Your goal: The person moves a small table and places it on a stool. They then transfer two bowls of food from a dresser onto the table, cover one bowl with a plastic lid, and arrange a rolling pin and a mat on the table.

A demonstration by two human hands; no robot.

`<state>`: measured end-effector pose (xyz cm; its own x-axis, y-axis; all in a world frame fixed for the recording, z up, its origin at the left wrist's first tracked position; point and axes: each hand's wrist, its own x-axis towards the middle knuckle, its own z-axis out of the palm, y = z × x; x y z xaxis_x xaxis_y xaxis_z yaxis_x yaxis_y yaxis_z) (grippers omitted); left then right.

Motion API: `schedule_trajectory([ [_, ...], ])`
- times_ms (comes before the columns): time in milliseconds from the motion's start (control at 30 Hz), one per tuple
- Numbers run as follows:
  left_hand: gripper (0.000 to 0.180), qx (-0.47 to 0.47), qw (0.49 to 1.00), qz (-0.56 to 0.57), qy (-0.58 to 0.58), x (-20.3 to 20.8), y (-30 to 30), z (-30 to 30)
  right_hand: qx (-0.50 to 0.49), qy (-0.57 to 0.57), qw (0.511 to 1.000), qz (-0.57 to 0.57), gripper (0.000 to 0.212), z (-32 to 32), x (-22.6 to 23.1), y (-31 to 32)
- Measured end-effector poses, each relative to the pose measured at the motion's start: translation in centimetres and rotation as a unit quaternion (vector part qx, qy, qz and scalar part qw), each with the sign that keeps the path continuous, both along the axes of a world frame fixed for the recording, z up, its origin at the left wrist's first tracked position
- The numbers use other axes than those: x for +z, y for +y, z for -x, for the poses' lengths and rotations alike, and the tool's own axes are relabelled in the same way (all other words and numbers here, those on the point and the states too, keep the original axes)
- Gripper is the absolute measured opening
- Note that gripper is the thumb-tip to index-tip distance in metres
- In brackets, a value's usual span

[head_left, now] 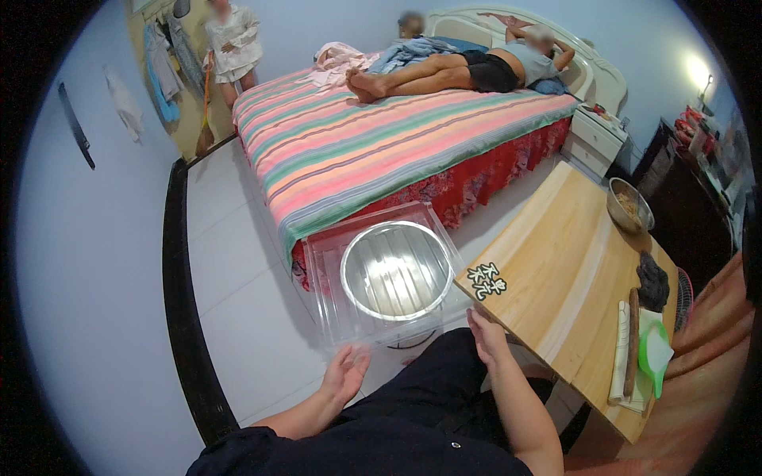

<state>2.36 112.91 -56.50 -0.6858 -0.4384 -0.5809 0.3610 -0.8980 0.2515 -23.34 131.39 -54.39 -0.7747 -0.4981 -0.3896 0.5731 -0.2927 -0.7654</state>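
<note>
A square, clear plastic piece (329, 317) with raised edges stands low in front of me, beside the bed's corner. On it lies a round, shiny metal tray (395, 270) with a ribbed surface. My left hand (346, 376) is at the near left edge of the clear plastic, palm turned inward and fingers apart. Near its right corner, close to the wooden table's edge, my right hand (486, 335) has its fingers stretched out. Whether either hand touches the plastic is hard to see.
A wooden table (548, 278) at right carries a metal bowl (629, 206), a dark cloth (652, 282), a rolling pin (632, 341) and a green scoop (654, 357). Two people are on the striped bed (349, 159); another person (232, 47) stands by a broom (205, 131).
</note>
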Motion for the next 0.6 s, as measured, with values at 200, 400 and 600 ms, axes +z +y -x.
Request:
schedule_trajectory([
  [200, 0.029, -0.06, 0.997, -0.014, 0.036, -0.3, -0.6, 1.5, -0.007, -0.048, 0.998, -0.037, 0.037, 0.3, -0.2, -0.7],
  [400, 0.036, -0.085, 0.99, -0.101, 0.043, 0.2, -1.1, 2.0, 0.025, -0.006, 1.0, 0.001, 0.055, -0.1, -0.9, 0.0],
  [600, 0.033, -0.178, 0.976, -0.122, 0.037, 4.5, -1.5, 0.7, 0.052, -0.018, 0.998, 0.0, 0.059, -1.7, -0.5, -1.1],
])
